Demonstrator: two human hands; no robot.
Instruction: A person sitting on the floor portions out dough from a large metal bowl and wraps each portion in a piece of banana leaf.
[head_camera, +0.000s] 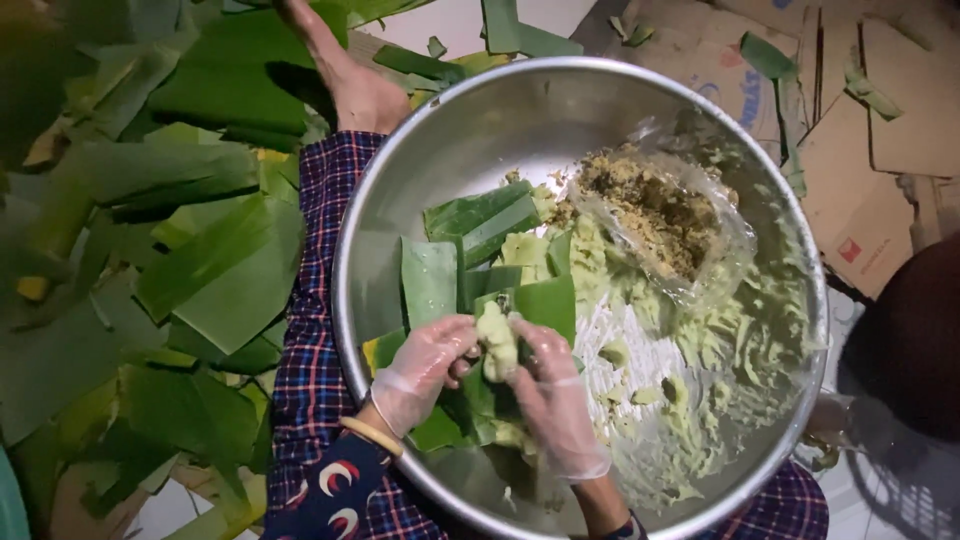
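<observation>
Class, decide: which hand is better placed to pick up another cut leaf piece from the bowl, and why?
Left. The left hand sits beside the leaf pieces stacked on that side of the bowl, only pinching the dough lump; the right hand cradles it, farther away.

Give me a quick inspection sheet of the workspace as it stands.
Surface: steel bowl on the person's lap, inside smeared with pale green dough.
Job's things: dough lump held between both hands; cut leaf strips in the bowl; plastic bag of crumbly filling at the bowl's far side.
Clutter: loose leaves piled on the floor; flattened cardboard beyond the bowl.
Hands: left hand and right hand in clear gloves, both pinching the lump.
Cables: nothing seen.
Surroundings: bare foot on the leaves; dark basket beside the bowl.
</observation>
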